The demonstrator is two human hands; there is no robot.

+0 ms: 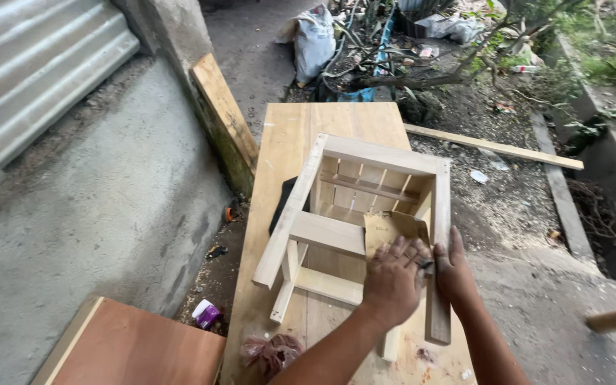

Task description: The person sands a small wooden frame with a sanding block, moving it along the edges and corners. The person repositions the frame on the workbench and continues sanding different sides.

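Sanding is what I see in hand: my left hand lies flat, fingers together, pressing a tan sheet of sandpaper onto the near rail of the wooden stool frame. That frame lies tipped over on the long plank bench, its 4 legs pointing toward me and away. My right hand sits just right of the sheet, fingers closed around the frame's right leg to steady it. To do this well, I judge the paper should stay flat under the palm, strokes following the grain, with the right hand bracing the frame firmly. Beside the frame's near end a reddish crumpled bag rests on the bench; left of the frame runs a concrete slab.
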